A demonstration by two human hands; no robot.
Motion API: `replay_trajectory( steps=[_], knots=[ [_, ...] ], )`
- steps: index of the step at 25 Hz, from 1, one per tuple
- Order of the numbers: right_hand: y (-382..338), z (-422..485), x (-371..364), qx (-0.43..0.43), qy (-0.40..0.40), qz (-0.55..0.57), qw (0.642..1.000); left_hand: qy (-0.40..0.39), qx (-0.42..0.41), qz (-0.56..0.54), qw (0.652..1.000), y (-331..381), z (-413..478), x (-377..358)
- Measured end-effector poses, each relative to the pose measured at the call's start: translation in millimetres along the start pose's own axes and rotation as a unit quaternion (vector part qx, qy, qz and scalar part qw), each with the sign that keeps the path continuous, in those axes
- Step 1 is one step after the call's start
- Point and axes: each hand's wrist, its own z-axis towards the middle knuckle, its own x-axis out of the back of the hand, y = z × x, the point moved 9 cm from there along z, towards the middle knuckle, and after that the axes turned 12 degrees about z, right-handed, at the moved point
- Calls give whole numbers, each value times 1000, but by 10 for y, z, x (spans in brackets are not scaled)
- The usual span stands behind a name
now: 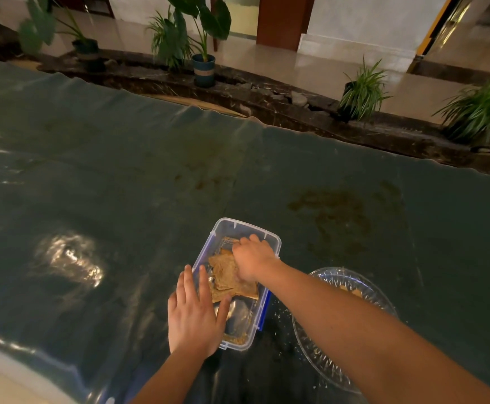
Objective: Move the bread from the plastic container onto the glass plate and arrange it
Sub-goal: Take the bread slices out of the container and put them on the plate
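A clear plastic container [270,239] with blue clips sits on the dark green table cover, holding several flat brown bread slices [223,272]. My right hand [252,258] reaches into the container from the right, fingers curled down onto the bread; whether it grips a slice is not clear. My left hand [194,313] lies flat, fingers spread, on the container's near left rim, steadying it. The glass plate [319,354] lies to the right of the container, mostly hidden under my right forearm, with a bit of bread [354,291] showing on it.
Crumbs are scattered on the cover between container and plate. The table's far edge runs diagonally, with a dark stone ledge and several potted plants [204,68] beyond it. Stains mark the cover at centre and right.
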Motion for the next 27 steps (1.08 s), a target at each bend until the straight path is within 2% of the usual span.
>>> replay_trajectory(
  steps=[5, 9, 14, 17, 19, 22, 25, 27],
  knots=[
    [82, 109, -149, -7, 1, 0, 1000, 0, 5, -3, 1000, 1, 18, 1],
    [185, 120, -220, -38, -6, 44, 998, 2, 8, -1, 1000, 5, 19, -3],
    [198, 73, -126, -55, -18, 184, 981, 14, 1, 0, 1000, 10, 13, 19],
    [328, -127, 93, -88, 43, 286, 953, 25, 4, 1, 1000, 3, 2, 44],
    [528, -377, 254, -122, 107, 380, 911, 27, 3, 0, 1000, 11, -6, 35],
    [967, -934, 404, -156, 201, 548, 797, 37, 0, -7, 999, 24, -25, 53],
    [1482, -1611, 344, -205, 261, 639, 694, 39, 7, -10, 999, 11, -31, 76],
    [1755, -2008, 162, -243, 265, 656, 664, 24, 9, -13, 1000, 13, -24, 86]
  ],
)
